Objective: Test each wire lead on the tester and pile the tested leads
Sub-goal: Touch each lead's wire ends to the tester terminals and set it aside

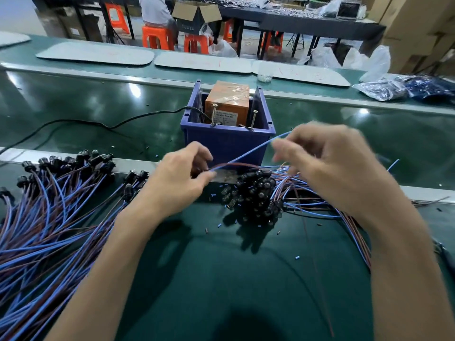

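In front of the tester [226, 102], my left grip [182, 178] and right grip [330, 163] both pinched one wire lead [246, 153], and I thought steady ends would best touch its screws [214, 114].

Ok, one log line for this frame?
left hand pinches blue lead | right hand pinches it further along | lead held before blue bin, clear of tester | lead pile at left

Two hands, left hand [182, 178] and right hand [327, 163], are sharing one lead [246, 153], one blue bin [229, 141] is holding one orange tester [227, 102] and two screws [213, 114], two heaps of leads, left heap [49, 217] and right heap [258, 193], are lying nearby, and three pale mats [96, 54] are lying beyond.
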`<state>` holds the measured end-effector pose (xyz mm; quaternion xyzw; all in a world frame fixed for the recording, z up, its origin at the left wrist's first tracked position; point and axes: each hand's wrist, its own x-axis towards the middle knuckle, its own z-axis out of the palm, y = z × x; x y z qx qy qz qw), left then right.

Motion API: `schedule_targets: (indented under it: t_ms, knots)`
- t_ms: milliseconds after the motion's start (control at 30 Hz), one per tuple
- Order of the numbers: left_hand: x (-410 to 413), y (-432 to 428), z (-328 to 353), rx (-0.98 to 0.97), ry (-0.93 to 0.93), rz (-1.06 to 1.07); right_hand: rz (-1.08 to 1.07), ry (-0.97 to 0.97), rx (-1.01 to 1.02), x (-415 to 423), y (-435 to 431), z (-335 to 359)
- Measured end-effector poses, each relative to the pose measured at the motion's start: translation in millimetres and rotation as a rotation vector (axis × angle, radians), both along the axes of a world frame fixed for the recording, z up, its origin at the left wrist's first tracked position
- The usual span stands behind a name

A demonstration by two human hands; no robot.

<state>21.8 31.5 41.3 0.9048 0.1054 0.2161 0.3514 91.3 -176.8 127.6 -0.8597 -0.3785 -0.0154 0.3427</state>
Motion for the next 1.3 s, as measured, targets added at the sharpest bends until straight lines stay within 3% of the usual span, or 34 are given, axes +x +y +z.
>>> schedule_targets:
  t_ms: [67, 133, 167, 233, 367, 433, 533, 633, 733, 867, 1000, 1067, 1200, 1300]
  knots:
    - [-2.1, -7.2, 15.5, -0.117, -0.103, 0.018, 0.198, 0.353, -0.195, -12.8, 9.3, -2.5]
    - [-6.2, -16.7, 30.2, -0.195, -0.169, 0.008, 0.314, 0.313, -0.500, -19.9, 22.3, -9.9]
    - [-8.8, -21.2, 36.1, -0.235, -0.175, -0.022, 0.317, 0.258, -0.549, -21.4, 28.4, -13.4]
    - [-13.0, -27.9, 44.7, -0.334, -0.141, -0.120, 0.260, 0.235, -0.373, -18.7, 38.5, -22.0]
    - [-20.5, -37.7, 54.2, -0.548, -0.070, -0.312, -0.028, 0.693, 0.252, -5.5, 42.3, -26.3]
    - [-23.7, -39.4, 57.2, -0.590, 0.015, -0.424, -0.073, 0.749, 0.435, -4.3, 41.5, -25.5]
    - [-28.2, -34.1, 55.7, -0.513, 0.276, -0.596, -0.049, 0.790, 0.572, -9.4, 41.4, -19.6]
    - [-22.1, -27.9, 51.0, -0.546, 0.362, -0.454, 0.032, 0.761, 0.505, -13.4, 39.0, -15.1]
    - [-9.3, -26.0, 47.6, -0.845, 0.239, -0.176, 0.119, 0.733, 0.303, -15.4, 38.0, -14.5]
    - [-1.1, -34.2, 46.4, -1.164, -0.011, -0.155, 0.140, 0.605, 0.000, -16.8, 42.1, -23.3]
    - [0.5, -40.5, 47.7, -1.440, -0.318, -0.080, 0.224, 0.560, -0.157, -14.5, 36.7, -24.9]
    - [0.4, -31.9, 47.1, -1.613, -0.451, 0.008, 0.277, 0.554, -0.098, -12.3, 31.8, -22.9]
    - [-1.2, -13.0, 43.3, -1.905, -0.645, 0.196, 0.480, 0.720, 0.239, -7.4, 19.4, -15.3]
    - [-0.4, -7.8, 36.4, -2.009, -0.736, 0.297, 0.740, 0.855, 0.238, -3.7, 13.9, -16.8]
